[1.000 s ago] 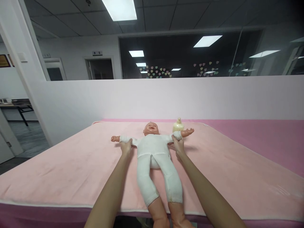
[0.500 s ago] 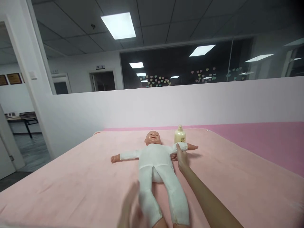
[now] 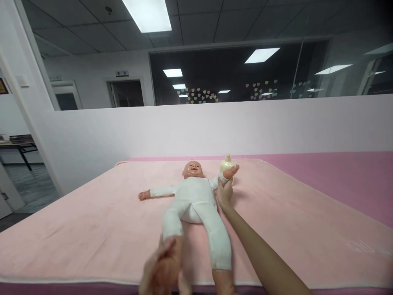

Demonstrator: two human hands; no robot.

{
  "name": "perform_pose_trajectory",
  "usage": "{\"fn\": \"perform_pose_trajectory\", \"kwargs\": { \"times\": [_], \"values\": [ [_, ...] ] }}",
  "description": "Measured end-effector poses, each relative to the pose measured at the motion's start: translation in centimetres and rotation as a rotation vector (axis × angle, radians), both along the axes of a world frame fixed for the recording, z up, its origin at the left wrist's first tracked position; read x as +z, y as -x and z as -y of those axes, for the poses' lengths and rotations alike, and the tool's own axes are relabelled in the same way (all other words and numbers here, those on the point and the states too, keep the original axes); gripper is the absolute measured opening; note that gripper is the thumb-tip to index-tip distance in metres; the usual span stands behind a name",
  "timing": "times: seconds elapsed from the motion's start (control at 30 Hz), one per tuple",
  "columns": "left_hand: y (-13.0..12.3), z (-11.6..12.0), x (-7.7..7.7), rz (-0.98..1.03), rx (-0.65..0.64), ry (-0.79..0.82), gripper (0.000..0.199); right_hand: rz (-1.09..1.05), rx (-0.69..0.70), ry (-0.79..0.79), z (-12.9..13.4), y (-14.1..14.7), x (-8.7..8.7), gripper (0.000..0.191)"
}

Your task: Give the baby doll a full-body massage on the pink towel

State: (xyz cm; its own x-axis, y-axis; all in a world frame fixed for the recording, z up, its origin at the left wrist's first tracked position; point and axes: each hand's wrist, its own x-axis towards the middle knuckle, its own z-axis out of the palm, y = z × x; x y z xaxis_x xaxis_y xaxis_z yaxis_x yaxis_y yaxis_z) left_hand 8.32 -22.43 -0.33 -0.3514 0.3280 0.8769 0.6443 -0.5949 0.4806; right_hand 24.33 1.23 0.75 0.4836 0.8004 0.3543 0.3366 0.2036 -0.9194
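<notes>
A baby doll (image 3: 195,190) in a white cloth suit lies face up, head toward the far wall. My right hand (image 3: 225,191) is closed around the doll's forearm on the right side, which is raised and bent a little. Around the doll's lower leg and foot on the left side is my left hand (image 3: 153,270), blurred, with its fingers wrapped about the foot. Just behind the raised doll hand stands a pale yellow bottle (image 3: 226,163), partly covered by it. The doll's other arm (image 3: 159,191) lies stretched out to the left.
A pink blanket (image 3: 101,229) lies under the doll, over a darker pink surface (image 3: 337,180). A white half wall (image 3: 215,129) with a window above closes off the far side. At the far left, a desk (image 3: 18,145) shows through a doorway.
My left hand has come onto the doll's foot, and that leg has swung left and bent. My right hand has raised the doll's forearm. The camera view has tilted slightly down.
</notes>
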Motion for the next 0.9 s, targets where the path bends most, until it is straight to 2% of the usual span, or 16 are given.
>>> {"fn": "perform_pose_trajectory", "kwargs": {
  "times": [0.07, 0.13, 0.2, 0.23, 0.33, 0.47, 0.63, 0.9],
  "values": [
    [0.9, -2.1, 3.3, 0.055, -0.01, -0.185, 0.064, 0.099, 0.045, -0.02, 0.6, 0.4, 0.3, 0.055],
    [1.6, -5.1, 6.1, -0.025, -0.017, -0.227, 0.053, 0.232, 0.105, -0.002, 0.9, 0.5, 0.5, 0.055],
    [2.0, -8.6, 7.8, -0.031, 0.014, -0.212, 0.036, 0.396, 0.179, 0.063, 0.8, 0.1, 0.5, 0.054],
    [1.9, -10.3, 8.0, -0.049, 0.011, -0.196, 0.03, 0.476, 0.207, 0.116, 0.5, -0.1, 0.5, 0.054],
    [1.2, -14.6, 7.3, -0.212, -0.113, -0.069, 0.022, 0.634, 0.237, 0.285, -0.4, -0.7, 0.1, 0.055],
    [-0.2, -17.4, 5.4, -0.261, -0.161, -0.01, 0.023, 0.694, 0.249, 0.341, -1.1, -0.9, -0.3, 0.056],
    [-1.4, -17.8, 4.4, -0.308, -0.188, -0.009, 0.023, 0.712, 0.283, 0.31, -0.8, -1.0, -0.2, 0.054],
    [-1.2, -17.3, 4.5, -0.222, -0.17, -0.036, 0.021, 0.787, 0.269, 0.289, -0.6, -1.1, -0.1, 0.049]
  ]
}}
